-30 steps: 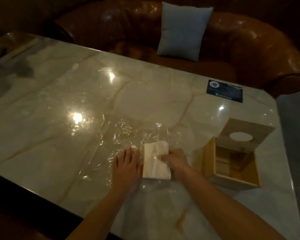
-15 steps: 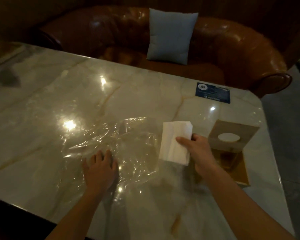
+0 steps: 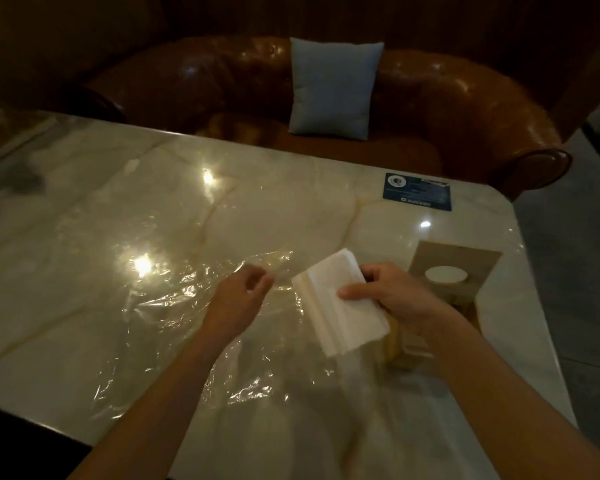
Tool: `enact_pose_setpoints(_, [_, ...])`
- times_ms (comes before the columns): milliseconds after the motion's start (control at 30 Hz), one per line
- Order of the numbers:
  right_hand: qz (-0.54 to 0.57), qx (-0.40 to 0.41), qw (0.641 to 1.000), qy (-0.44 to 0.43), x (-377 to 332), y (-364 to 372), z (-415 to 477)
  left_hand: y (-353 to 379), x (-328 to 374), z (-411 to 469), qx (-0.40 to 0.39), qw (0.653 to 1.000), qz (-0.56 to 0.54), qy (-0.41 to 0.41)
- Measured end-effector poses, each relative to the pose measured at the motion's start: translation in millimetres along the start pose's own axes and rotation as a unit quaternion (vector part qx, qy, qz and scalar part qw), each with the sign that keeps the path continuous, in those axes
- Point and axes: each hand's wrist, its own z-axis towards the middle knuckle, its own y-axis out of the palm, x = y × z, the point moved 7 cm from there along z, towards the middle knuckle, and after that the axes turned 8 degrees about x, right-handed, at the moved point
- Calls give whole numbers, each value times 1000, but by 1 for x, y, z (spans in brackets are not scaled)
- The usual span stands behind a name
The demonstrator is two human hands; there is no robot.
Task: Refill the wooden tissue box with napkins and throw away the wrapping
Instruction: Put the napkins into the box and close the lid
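Note:
My right hand [image 3: 392, 299] grips a white stack of napkins [image 3: 340, 306] and holds it tilted above the table, just left of the wooden tissue box [image 3: 454, 268]. The box stands open with its lid up, a round hole showing in the lid; my right hand and wrist hide most of its body. Clear plastic wrapping [image 3: 187, 306] lies spread flat and crinkled on the marble table [image 3: 291, 209]. My left hand [image 3: 236, 299] hovers over the wrapping, fingers loosely curled, holding nothing that I can see.
A dark blue card [image 3: 418, 192] lies near the table's far right corner. Behind the table stands a brown leather sofa [image 3: 465, 109] with a grey-blue cushion [image 3: 333, 88]. The table's right edge runs close to the box.
My right hand lifted the napkin stack off the wrapping and carried it toward the box. My left hand rose from pressing the wrapping and curled its fingers.

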Motion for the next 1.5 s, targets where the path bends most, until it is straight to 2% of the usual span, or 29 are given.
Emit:
enact_pose_setpoints(67, [-37,-37,999,-2,1,6,-2,16,21,-3,-98,984,-133,-73])
enact_pose_setpoints(100, [-59,-55,997,-1,2,8,-3,25,27,-7,-149,969,-163,-115])
enact_pose_setpoints(200, [-96,-97,991,12,7,11,-6,47,33,-22,-265,936,-162,-167])
enact_pose_setpoints(300, [-115,-109,987,12,8,7,-10,57,40,-34,-300,923,-174,-166])
enact_pose_setpoints(533, [-133,-96,986,21,14,-11,-17,68,68,-44,-318,940,-112,-60])
enact_pose_setpoints(700, [-97,-54,994,12,19,-31,-22,72,75,-43,-277,950,-131,-55])
enact_pose_setpoints(767, [-51,-28,998,12,23,-41,-25,72,76,-41,-261,946,-180,-74])
enact_pose_setpoints(900, [120,14,992,34,37,-59,-33,76,71,-40,-220,927,-272,-134])
enact_pose_setpoints(1033, [198,118,972,47,51,-76,-43,89,73,-47,-189,921,-302,-157])
enact_pose_setpoints(1200, [185,215,955,82,73,-97,-63,110,84,-62,-163,935,-281,-145])
enact_pose_setpoints(1500, [126,298,944,65,89,-144,-81,150,100,-67,-173,955,-211,-117])
